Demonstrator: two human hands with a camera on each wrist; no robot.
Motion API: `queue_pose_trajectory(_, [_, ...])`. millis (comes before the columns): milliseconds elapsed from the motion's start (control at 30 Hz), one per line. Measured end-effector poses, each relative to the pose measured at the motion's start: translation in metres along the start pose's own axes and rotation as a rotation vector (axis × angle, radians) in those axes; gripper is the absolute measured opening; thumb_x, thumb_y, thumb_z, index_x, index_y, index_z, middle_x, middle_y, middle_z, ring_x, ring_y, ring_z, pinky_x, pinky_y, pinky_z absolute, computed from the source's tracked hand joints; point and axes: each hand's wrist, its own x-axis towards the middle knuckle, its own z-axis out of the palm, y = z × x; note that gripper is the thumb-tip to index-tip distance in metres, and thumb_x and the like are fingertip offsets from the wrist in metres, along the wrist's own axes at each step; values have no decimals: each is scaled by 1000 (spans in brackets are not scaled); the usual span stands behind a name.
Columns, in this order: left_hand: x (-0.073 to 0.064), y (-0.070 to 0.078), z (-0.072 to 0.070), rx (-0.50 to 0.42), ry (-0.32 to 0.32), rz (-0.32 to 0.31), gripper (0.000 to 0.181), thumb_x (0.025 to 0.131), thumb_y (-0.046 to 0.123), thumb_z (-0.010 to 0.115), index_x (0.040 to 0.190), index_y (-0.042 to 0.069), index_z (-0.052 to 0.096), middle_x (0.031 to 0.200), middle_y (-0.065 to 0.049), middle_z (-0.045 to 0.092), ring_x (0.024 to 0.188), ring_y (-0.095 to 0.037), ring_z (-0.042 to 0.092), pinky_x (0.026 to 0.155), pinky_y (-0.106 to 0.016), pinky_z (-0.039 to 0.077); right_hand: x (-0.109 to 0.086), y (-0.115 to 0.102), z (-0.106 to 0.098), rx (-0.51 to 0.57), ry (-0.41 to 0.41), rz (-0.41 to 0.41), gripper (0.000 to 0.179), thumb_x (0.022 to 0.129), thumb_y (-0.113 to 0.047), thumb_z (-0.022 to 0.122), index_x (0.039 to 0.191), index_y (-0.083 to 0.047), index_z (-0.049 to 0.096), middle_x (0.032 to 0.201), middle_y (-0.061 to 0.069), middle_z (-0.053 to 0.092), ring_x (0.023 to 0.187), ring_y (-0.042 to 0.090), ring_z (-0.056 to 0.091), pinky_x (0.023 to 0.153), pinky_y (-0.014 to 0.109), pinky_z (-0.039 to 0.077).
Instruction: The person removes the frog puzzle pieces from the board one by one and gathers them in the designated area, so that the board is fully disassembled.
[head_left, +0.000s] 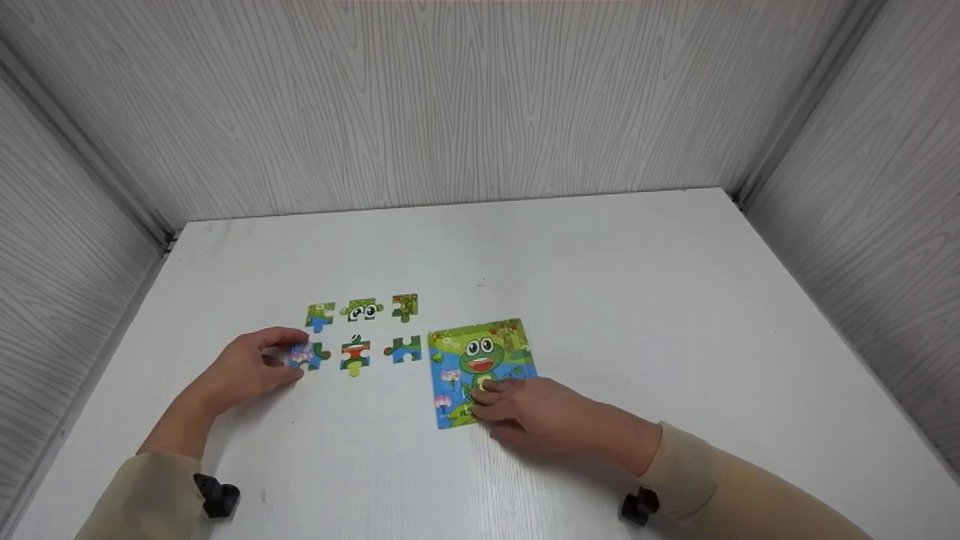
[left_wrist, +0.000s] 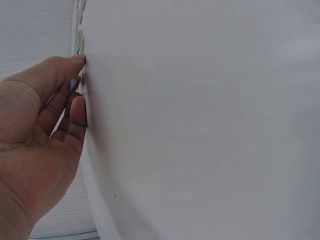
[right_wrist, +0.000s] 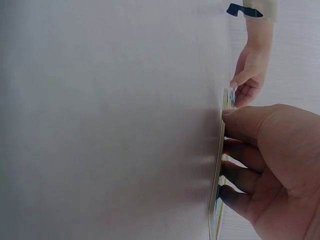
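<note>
In the head view, my left hand (head_left: 244, 371) holds a puzzle piece (head_left: 305, 355) with pink flowers on blue, a finger at its upper edge and the thumb at its lower edge. This piece lies flat on the table at the left end of the lower row. The fingertips of my right hand (head_left: 544, 416) rest on a square frog picture board (head_left: 459, 364), covering its lower right part. Seen from the right wrist, the board (right_wrist: 216, 185) is a thin slab under the fingers, and the thumb touches its near edge.
Several loose pieces lie in two rows: the frog's eyes (head_left: 362, 310), the red mouth (head_left: 355, 354), a green-blue piece (head_left: 319, 316), a tree piece (head_left: 405, 306) and another green-blue piece (head_left: 403, 349). The white table (head_left: 637, 300) is walled by pale wood-grain panels (head_left: 465, 105).
</note>
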Motion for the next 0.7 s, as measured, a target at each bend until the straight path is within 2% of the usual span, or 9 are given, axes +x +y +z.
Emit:
queue_pose_trajectory(300, [-1,0,-1,4,1,-9,59,96,19,79,151,11,57,150,-19,52,122,-37,53,107,-53,47,-1,1,0,34,4,-7,41,106,-20,65,147,-13,66,153,5,58,143,26,53,114,42,46])
queue_pose_trajectory(500, [-3,1,0,9,9,14,60,95,16,79,150,9,56,151,-19,53,119,-35,54,105,-50,47,-1,4,1,102,15,13,40,106,-22,66,146,-14,67,152,3,59,143,23,53,114,41,45])
queue_pose_trajectory(700, [-1,1,-1,13,-3,3,61,95,17,79,151,9,56,152,-19,53,124,-37,54,109,-54,46,0,9,2,188,23,37,40,106,-23,67,146,-15,66,152,1,57,144,21,51,116,41,43])
